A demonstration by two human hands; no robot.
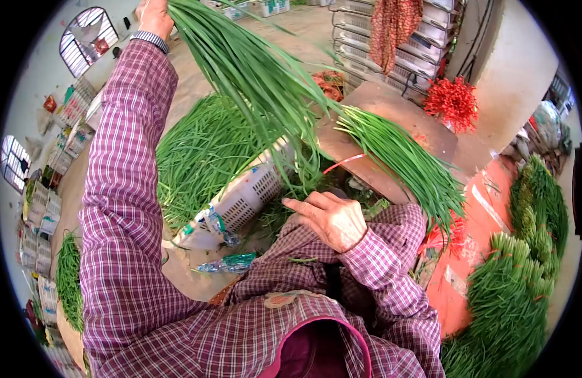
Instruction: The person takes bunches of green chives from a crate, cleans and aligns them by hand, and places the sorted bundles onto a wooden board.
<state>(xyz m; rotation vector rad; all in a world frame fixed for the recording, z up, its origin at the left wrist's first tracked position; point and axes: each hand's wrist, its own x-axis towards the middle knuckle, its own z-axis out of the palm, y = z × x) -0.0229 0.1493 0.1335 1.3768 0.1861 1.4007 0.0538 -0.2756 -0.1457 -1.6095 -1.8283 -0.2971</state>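
Note:
My left hand [154, 17], with a metal watch band at its wrist, is raised at the upper left. It is closed on a bunch of garlic chives [240, 60], whose long green leaves hang down to the right. My right hand [329, 219] is held over my lap, below the hanging leaf tips. Its index finger stretches to the left, the other fingers are loosely bent, and nothing shows in it. Another bunch of chives [401, 157] lies on a brown board [423, 126], with a red tie [344, 162] near it.
A white slatted crate [247, 200] stands before me beside a large heap of loose chives [206, 148]. Tied bundles [508, 296] are piled on the right by an orange-red surface [455, 277]. Red ties [451, 104] hang near stacked crates [354, 47]. A plastic wrapper [228, 263] lies on the floor.

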